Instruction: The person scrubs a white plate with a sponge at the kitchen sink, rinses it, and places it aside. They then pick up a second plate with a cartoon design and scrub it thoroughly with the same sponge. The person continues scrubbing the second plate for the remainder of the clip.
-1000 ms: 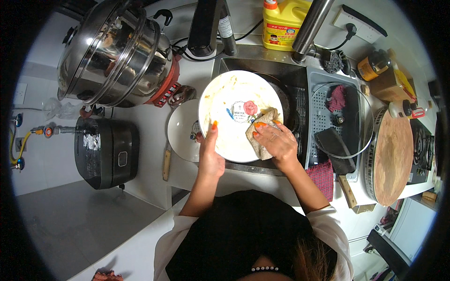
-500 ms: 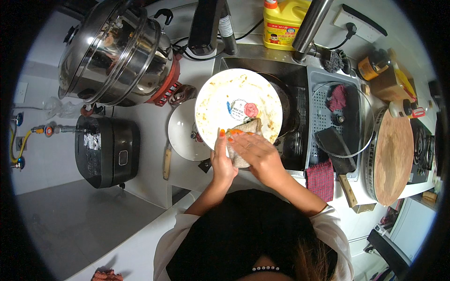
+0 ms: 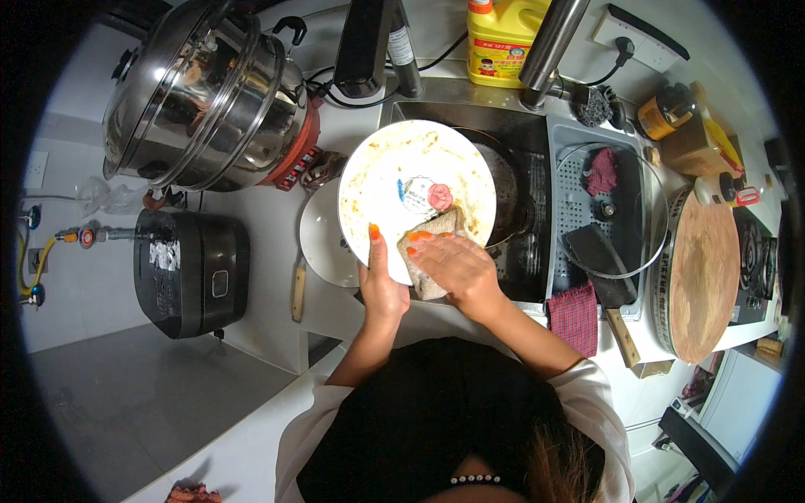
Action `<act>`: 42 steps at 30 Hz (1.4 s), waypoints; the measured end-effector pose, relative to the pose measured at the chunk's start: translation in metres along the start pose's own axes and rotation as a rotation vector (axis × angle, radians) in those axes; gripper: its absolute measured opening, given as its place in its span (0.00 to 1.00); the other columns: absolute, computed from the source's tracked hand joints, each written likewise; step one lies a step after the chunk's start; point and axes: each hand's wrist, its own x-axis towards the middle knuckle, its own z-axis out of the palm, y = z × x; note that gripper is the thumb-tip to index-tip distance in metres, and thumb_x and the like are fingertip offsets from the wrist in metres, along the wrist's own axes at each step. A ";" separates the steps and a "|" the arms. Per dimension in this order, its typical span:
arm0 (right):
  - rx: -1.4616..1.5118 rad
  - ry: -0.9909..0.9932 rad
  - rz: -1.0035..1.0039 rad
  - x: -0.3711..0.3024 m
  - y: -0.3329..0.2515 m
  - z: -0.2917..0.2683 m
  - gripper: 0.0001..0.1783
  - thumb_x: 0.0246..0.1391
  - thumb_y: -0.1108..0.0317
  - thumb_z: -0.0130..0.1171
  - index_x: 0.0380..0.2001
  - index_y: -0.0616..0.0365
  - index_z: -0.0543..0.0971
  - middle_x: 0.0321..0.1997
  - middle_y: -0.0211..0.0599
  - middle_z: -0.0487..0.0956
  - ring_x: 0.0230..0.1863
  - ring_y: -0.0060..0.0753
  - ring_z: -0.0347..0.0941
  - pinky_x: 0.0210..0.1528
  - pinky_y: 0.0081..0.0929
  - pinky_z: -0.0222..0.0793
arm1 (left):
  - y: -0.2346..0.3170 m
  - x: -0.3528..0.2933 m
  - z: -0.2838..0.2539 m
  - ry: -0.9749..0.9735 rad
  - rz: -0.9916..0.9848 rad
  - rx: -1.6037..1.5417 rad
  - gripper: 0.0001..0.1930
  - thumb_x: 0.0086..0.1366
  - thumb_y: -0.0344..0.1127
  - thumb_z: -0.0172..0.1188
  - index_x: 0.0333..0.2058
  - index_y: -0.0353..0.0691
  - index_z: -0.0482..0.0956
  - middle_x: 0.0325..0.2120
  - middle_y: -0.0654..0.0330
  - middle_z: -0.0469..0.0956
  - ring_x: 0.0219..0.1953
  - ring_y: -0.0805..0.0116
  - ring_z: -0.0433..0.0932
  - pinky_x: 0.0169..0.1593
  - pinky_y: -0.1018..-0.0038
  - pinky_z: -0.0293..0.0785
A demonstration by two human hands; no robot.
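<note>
A white plate [image 3: 377,172] with a rose print and brownish food smears is tilted up over the left part of the sink. My left hand [image 3: 385,285] grips its near-left rim, thumb on the face and the other fingers hidden behind. Pressed against the lower right of the plate is a beige-brown cloth [image 3: 433,285], held under the flattened fingers of my right hand [image 3: 457,272]. Behind the plate, at its left, a second white dish [image 3: 323,243] lies on the counter, partly covered. A dark pan [image 3: 507,184] sits in the sink, mostly hidden by the plate.
A grey drain basket [image 3: 574,138] holds a glass lid [image 3: 662,243] and a cleaver [image 3: 604,264]. Further right stands a round wooden chopping board [image 3: 704,277]. A steel steamer [image 3: 218,101] and black rice cooker [image 3: 193,268] are at left; a yellow jug [image 3: 503,42] stands behind the sink.
The plate and my left hand have shifted slightly left. My left thumb is now further from the cloth, and more of the cloth shows beside my right hand.
</note>
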 end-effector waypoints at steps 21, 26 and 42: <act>-0.275 -0.071 -0.062 0.008 0.061 -0.029 0.18 0.44 0.72 0.53 0.42 0.50 0.80 0.47 0.31 0.79 0.49 0.32 0.75 0.52 0.32 0.68 | 0.014 -0.001 -0.005 -0.035 0.007 0.130 0.33 0.69 0.49 0.45 0.61 0.29 0.50 0.57 0.47 0.61 0.58 0.63 0.63 0.58 0.70 0.63; -0.218 -0.037 0.027 0.008 0.055 -0.026 0.20 0.45 0.73 0.52 0.45 0.54 0.79 0.51 0.37 0.77 0.52 0.39 0.73 0.55 0.36 0.66 | 0.009 -0.003 -0.003 -0.009 0.053 0.101 0.33 0.69 0.49 0.45 0.61 0.29 0.50 0.57 0.48 0.61 0.58 0.64 0.63 0.57 0.70 0.63; 0.083 -0.066 0.212 -0.024 -0.010 0.006 0.27 0.38 0.83 0.51 0.47 0.58 0.77 0.54 0.43 0.74 0.55 0.44 0.71 0.59 0.40 0.63 | 0.002 0.000 -0.002 0.067 0.065 0.077 0.29 0.69 0.46 0.46 0.59 0.29 0.55 0.55 0.50 0.65 0.54 0.64 0.68 0.54 0.71 0.66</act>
